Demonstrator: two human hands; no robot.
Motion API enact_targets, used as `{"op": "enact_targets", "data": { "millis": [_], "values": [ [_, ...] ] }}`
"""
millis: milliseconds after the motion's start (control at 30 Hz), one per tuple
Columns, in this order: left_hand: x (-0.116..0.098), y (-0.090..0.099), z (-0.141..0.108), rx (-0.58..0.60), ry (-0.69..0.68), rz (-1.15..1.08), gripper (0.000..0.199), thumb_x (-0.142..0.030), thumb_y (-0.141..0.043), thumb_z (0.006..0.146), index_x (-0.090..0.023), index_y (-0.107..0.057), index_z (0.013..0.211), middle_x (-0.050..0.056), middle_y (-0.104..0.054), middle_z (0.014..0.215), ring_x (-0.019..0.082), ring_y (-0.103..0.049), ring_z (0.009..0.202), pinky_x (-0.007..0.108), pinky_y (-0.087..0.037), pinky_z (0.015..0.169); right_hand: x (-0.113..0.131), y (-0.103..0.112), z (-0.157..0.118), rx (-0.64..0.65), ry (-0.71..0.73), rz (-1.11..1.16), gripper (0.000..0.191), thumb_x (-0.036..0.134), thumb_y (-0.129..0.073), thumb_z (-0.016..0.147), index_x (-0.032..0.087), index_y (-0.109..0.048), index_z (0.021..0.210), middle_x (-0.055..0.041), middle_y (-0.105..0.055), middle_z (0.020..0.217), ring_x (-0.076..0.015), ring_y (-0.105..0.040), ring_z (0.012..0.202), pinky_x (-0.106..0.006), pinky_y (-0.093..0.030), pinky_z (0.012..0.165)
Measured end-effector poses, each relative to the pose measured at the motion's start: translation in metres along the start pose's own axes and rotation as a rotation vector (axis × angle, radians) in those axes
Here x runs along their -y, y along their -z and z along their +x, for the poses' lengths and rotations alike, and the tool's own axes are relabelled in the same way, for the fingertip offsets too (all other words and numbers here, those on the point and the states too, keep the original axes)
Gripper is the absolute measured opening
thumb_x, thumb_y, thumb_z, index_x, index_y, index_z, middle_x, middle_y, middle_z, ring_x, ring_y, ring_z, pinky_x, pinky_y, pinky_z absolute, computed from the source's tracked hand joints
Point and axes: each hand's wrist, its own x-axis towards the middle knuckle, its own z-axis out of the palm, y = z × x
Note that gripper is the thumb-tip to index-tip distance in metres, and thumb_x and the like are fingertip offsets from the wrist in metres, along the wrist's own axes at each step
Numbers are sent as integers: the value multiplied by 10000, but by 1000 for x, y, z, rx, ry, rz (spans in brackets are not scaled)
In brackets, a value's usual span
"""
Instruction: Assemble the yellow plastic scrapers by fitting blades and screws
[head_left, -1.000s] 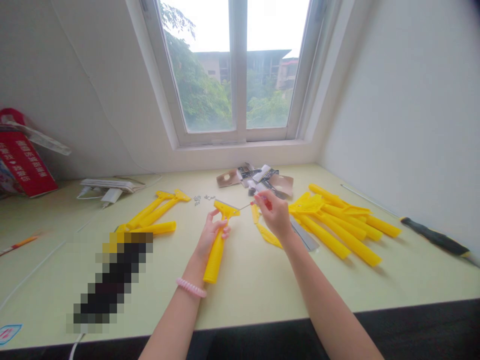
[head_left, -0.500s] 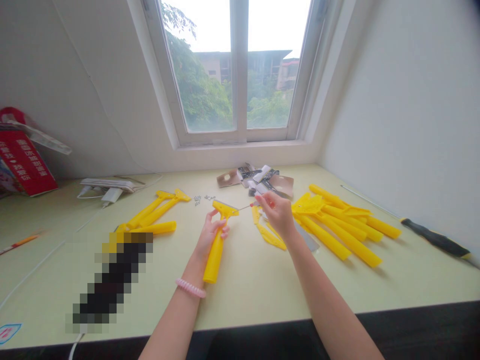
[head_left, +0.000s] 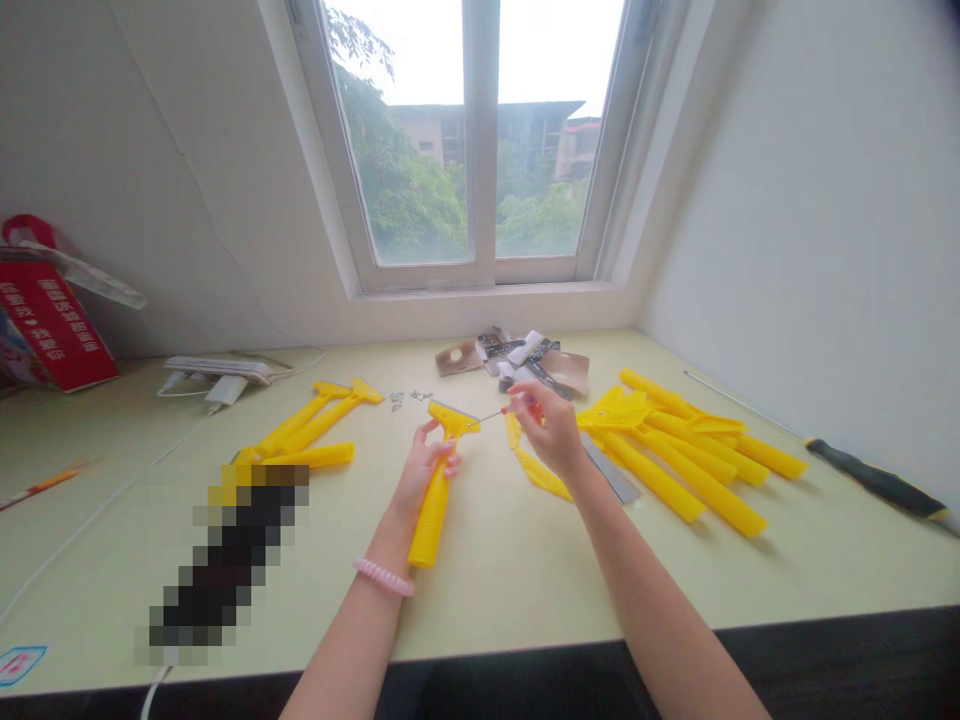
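The left hand (head_left: 427, 470) is closed around the neck of a yellow plastic scraper with a ribbed handle (head_left: 430, 520), in the lower middle of the frame. Its fingers curl around the neck, the handle points down toward the person, and the wide flat head (head_left: 452, 418) stands at the top. The right hand (head_left: 551, 430) is raised just beside it, with the thumb and fingers pressed together, pinching a small red-handled screwdriver (head_left: 517, 407). The thin metal shaft (head_left: 489, 416) of this screwdriver points left to the scraper head; the tip is very near the head, but I cannot tell if it touches. With so thin a tool, it seems best to keep the shaft in line and the scraper firmly held, so the tip does not slip. Small silver screws (head_left: 405, 396) lie above the hands, on a pale green desk (head_left: 480, 610). A steel blade (head_left: 611, 472) and loose yellow plastic pieces (head_left: 536, 475) lie under the right hand, with a pile of yellow scrapers (head_left: 675, 455) to the right. Three more yellow scrapers (head_left: 300, 435) lie to the left, and printed card packaging (head_left: 510, 358) lies near the window at the top centre. A pink coiled band (head_left: 382, 576) circles the left wrist.
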Motion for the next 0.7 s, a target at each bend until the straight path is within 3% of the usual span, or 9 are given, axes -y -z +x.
{"op": "enact_targets", "data": {
  "millis": [133,267,367,467,600,700],
  "values": [
    [0,0,-1,10,6,-11,471,-107,-567,662,-247,-363,1063,-16,-495,762,17,-406,441,142,-296,399,-2,1,-2,-21,-115,-49,189,367,-432,822,199,-513,791,19,-562,547,-116,-461,452,-227,-335,485],
    [-1,0,0,8,-4,-11,476,-109,-573,658,-243,-362,1063,-10,-500,776,21,-415,445,150,-305,401,-5,1,-2,95,-103,2,178,331,-346,850,209,-473,826,-5,-599,689,-151,-548,614,-243,-380,548],
    [-1,1,1,-4,-6,-23,488,-111,-586,647,-242,-367,1064,-9,-502,784,22,-417,446,153,-305,400,-6,0,-1,108,-49,48,128,277,-345,835,212,-442,887,-26,-583,815,-172,-561,758,-280,-418,646],
    [-1,1,1,-1,5,-30,493,-107,-586,645,-248,-369,1065,-8,-504,794,20,-418,448,151,-307,401,-6,0,0,93,-18,22,127,288,-361,838,208,-451,874,-27,-577,756,-170,-555,699,-273,-413,629],
    [0,0,0,17,16,-26,480,-103,-576,656,-247,-372,1066,-18,-491,764,16,-408,443,142,-302,397,-5,3,-1,92,-96,-54,160,334,-373,847,211,-473,825,-2,-577,627,-148,-529,536,-239,-364,517],
    [0,0,-1,24,22,-17,476,-102,-568,668,-243,-369,1077,-14,-489,763,19,-410,448,142,-310,399,-5,3,-1,106,-96,-45,158,303,-344,846,213,-465,800,-4,-573,664,-160,-542,608,-253,-382,558]
  ]
}}
